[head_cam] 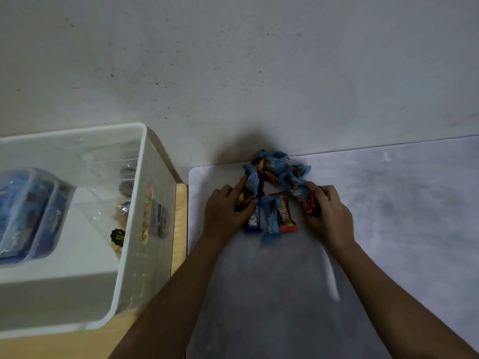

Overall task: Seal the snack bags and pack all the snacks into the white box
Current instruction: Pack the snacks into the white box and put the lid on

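A heap of small wrapped snack bars [276, 182], blue and red-orange, lies on a pale mat [388, 203] near its far edge. My left hand [226, 211] presses against the heap's left side, fingers curled over a dark and yellow wrapper. On the heap's right side, my right hand [328, 211] closes on a red wrapper. The white box [134, 229] stands open at the left, apart from both hands. Inside it are blue packs [31, 213] and a clear bag of round snacks [127, 187].
The box rests on a wooden surface [178, 224] beside the mat. A grey speckled wall [233, 60] rises just behind the heap. The mat stretches right and toward me.
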Motion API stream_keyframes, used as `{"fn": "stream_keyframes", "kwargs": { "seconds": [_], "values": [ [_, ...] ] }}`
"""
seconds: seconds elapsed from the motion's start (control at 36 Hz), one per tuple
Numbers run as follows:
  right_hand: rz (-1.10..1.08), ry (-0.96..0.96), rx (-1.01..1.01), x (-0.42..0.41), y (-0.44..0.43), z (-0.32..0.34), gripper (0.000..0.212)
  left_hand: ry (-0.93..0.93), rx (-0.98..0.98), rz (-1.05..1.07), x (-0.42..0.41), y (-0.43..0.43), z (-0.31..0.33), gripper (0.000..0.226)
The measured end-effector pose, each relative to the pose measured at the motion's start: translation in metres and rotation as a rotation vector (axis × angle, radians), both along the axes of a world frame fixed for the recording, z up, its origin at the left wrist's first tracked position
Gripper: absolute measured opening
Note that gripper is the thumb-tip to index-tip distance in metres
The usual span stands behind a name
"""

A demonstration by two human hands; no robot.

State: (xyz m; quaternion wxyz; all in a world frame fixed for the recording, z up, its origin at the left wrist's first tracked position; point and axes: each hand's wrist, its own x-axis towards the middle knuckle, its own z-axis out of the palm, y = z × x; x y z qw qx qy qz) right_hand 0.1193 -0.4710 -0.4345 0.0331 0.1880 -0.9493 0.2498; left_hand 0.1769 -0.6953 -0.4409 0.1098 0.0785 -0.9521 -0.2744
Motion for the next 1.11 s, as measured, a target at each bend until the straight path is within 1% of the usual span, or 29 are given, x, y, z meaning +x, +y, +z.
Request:
{"fn": "stream_keyframes", "kwargs": {
  "seconds": [0.06, 0.11, 0.17, 0.25, 0.39, 0.47, 0.61, 0.67, 0.69, 0.78, 0.81, 0.92, 1.0, 1.11],
  "values": [
    [-0.038, -0.040, -0.040, 0.005, 0.007, 0.001, 0.063, -0.007, 0.047, 0.015, 0.005, 0.004, 0.001, 0.062],
    [-0.083, -0.066, -0.117, 0.010, 0.012, 0.003, 0.063, 0.006, 0.080, 0.025, 0.009, 0.008, 0.002, 0.064],
    [-0.114, -0.047, -0.175, 0.016, 0.014, 0.005, 0.056, 0.018, 0.109, 0.040, 0.014, 0.010, 0.002, 0.066],
    [-0.143, -0.024, -0.207, 0.023, 0.016, 0.008, 0.049, 0.034, 0.140, 0.080, 0.024, 0.014, 0.004, 0.068],
    [-0.147, 0.028, -0.317, 0.033, 0.016, 0.025, 0.057, 0.057, 0.179, 0.102, 0.038, 0.017, 0.015, 0.072],
    [-0.149, 0.104, -0.344, 0.035, 0.015, 0.041, 0.049, 0.121, 0.200, 0.096, 0.041, 0.017, 0.032, 0.074],
    [-0.148, 0.194, -0.353, 0.039, -0.001, 0.082, 0.054, 0.242, 0.192, 0.116, 0.035, 0.016, 0.086, 0.065],
    [-0.124, 0.256, -0.374, 0.042, -0.014, 0.103, 0.053, 0.298, 0.147, 0.128, 0.034, 0.009, 0.110, 0.062],
    [-0.110, 0.277, -0.387, 0.043, -0.021, 0.114, 0.052, 0.332, 0.158, 0.134, 0.036, 0.004, 0.123, 0.060],
    [-0.071, 0.313, -0.411, 0.052, -0.051, 0.144, 0.057, 0.357, 0.266, 0.100, 0.043, -0.019, 0.155, 0.058],
    [-0.054, 0.321, -0.420, 0.056, -0.063, 0.153, 0.057, 0.364, 0.270, 0.099, 0.046, -0.029, 0.165, 0.058],
    [0.031, 0.323, -0.466, 0.074, -0.122, 0.179, 0.056, 0.420, 0.212, 0.129, 0.062, -0.078, 0.197, 0.059],
    [0.108, 0.357, -0.491, 0.089, -0.172, 0.191, 0.048, 0.421, 0.150, 0.186, 0.078, -0.124, 0.209, 0.060],
    [0.225, 0.334, -0.479, 0.107, -0.240, 0.193, 0.053, 0.399, 0.110, 0.269, 0.106, -0.188, 0.212, 0.060]
  ]
}}
